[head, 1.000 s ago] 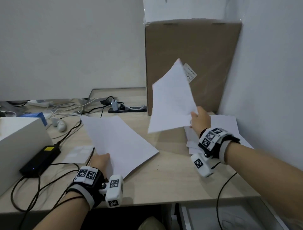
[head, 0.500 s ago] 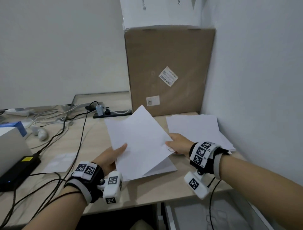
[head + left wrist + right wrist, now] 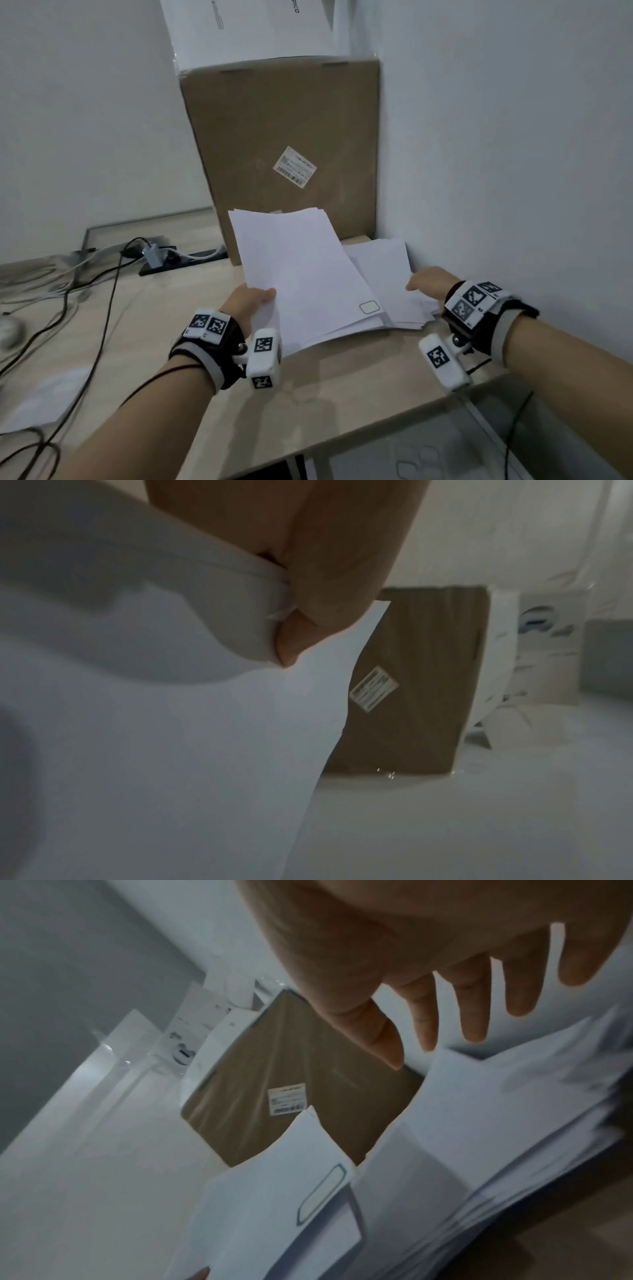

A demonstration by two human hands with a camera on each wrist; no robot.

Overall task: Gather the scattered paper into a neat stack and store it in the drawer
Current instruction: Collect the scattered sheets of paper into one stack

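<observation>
Your left hand (image 3: 251,303) pinches the left edge of a small bundle of white sheets (image 3: 301,274), thumb on top and fingers curled beneath; the left wrist view shows the edge (image 3: 270,615) bent inside that pinch. The bundle is tilted, its far end raised in front of the cardboard box (image 3: 281,137), its near right corner lying over the loose pile of paper (image 3: 387,277) on the tabletop (image 3: 342,383). Your right hand (image 3: 428,282) is spread, fingers (image 3: 474,1015) straight and apart, gripping nothing, held at the right side of that pile; whether it touches the pile cannot be told. Both forearms reach forward from the near edge, wrists roughly level.

The pile sits in the far right corner, close to the wall (image 3: 496,171) on the right and the box behind, its edges fanned and uneven. To the left the tabletop is bare up to the black cables (image 3: 102,308). Below the near right edge, an open drawer (image 3: 428,445) shows.
</observation>
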